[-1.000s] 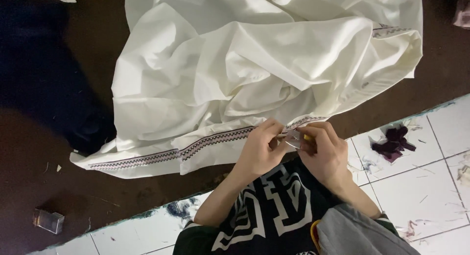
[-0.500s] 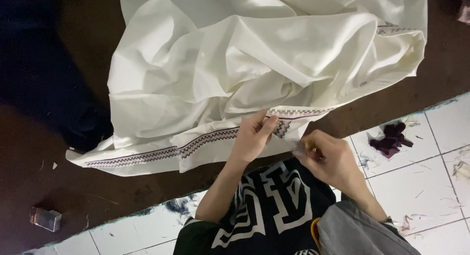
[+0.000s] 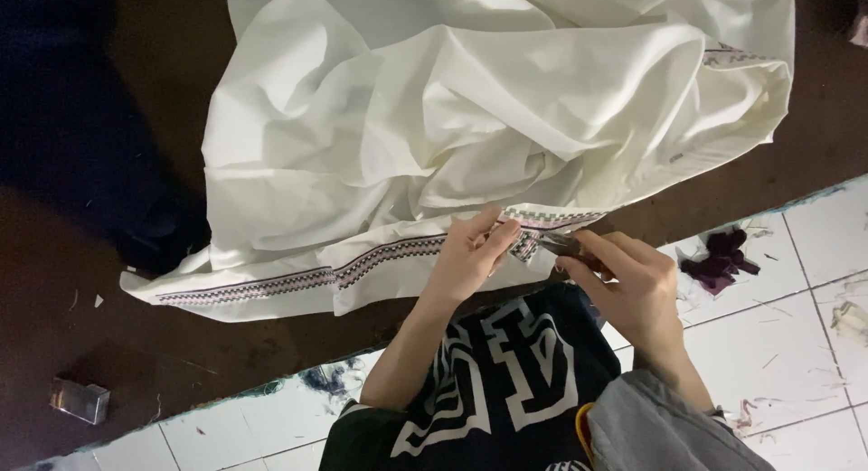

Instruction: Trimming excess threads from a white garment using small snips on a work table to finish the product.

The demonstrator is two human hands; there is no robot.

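- The large, crumpled cream-white cloth garment (image 3: 470,118) is lying heaped on the dark brown worktop (image 3: 117,344), with its patterned trim band (image 3: 362,263), a narrow dark-and-pink woven strip, running along the near hem.
- The left hand (image 3: 466,254) is pinching the right-hand end of that band, fingers together on the fabric, lifting it slightly off the worktop.
- The right hand (image 3: 624,286) is closing around a small metal cutting tool (image 3: 561,242), probably thread snips, whose tip is pointing at the band just beside the left fingertips; whether the blades are apart or together I cannot tell.
- To do this step well, as I judge it, the left hand should be keeping the trim taut and flat, so that any loose thread is standing clear of the weave.
- The tool's tip should be approaching along the edge, not down into the cloth, so that only stray thread is getting caught and not the woven strip or the cream fabric behind it.
- The left fingertips are sitting very close to the tip, so small, controlled snips are looking safer than one big bite.
- Dark purple fabric scraps (image 3: 719,259) are lying on the white tiled floor (image 3: 778,344) to the right, and a small clear plastic box (image 3: 80,400) is resting near the worktop's front left edge, well apart from both hands.
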